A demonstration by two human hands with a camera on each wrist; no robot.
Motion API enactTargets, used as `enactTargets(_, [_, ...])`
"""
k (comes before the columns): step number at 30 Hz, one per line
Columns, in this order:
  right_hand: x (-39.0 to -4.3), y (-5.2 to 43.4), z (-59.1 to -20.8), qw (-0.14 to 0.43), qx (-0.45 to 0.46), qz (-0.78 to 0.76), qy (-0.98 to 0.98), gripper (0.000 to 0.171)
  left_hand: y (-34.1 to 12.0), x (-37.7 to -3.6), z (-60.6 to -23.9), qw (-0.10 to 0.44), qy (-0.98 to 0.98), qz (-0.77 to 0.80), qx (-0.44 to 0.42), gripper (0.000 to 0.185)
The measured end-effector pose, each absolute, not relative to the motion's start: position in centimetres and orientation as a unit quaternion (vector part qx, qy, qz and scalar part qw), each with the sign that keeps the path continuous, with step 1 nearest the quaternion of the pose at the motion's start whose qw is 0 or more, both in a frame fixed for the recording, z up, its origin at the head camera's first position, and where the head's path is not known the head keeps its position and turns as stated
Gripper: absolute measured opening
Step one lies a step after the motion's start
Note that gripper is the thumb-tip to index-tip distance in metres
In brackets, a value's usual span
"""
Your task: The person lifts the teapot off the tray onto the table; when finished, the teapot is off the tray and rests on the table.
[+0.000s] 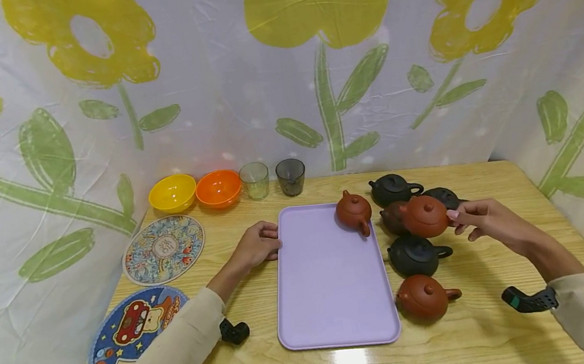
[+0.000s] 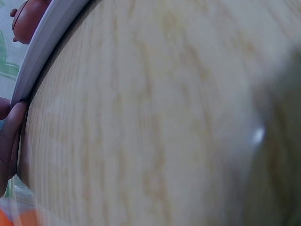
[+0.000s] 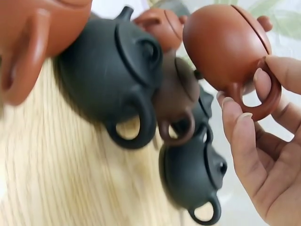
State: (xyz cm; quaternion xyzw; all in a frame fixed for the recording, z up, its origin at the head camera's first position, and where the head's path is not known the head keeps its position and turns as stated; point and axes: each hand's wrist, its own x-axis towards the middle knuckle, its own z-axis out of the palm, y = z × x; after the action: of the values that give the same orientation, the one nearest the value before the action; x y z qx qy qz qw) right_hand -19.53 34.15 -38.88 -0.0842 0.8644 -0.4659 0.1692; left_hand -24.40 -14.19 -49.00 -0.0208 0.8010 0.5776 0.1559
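Observation:
My right hand (image 1: pixel 483 221) pinches the handle of a red-brown teapot (image 1: pixel 424 215) and holds it just above the other pots, right of the lilac tray (image 1: pixel 331 285). In the right wrist view its fingers (image 3: pixel 244 136) curl round the teapot's (image 3: pixel 225 44) loop handle. Another red-brown teapot (image 1: pixel 353 211) stands in the tray's far right corner. My left hand (image 1: pixel 258 246) grips the tray's left rim, and its fingertip (image 2: pixel 13 127) presses the tray edge (image 2: pixel 42 52).
Right of the tray stand black teapots (image 1: pixel 394 188) (image 1: pixel 416 255), a dark brown one (image 1: pixel 390 219) and a red-brown one (image 1: pixel 425 296). Yellow (image 1: pixel 172 192) and orange (image 1: pixel 218 187) bowls and two glasses (image 1: pixel 272 178) line the back. Two round mats (image 1: pixel 164 249) lie left.

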Motion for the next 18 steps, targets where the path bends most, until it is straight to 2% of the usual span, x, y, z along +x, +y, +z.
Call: enactTargets(18, [-19.5, 38.8, -41.6, 0.186, -0.081, -0.442, 0.874, 0.042, -14.2, -24.4, -49.0, 0.158, 0.798, 0.581, -0.024, 0.042])
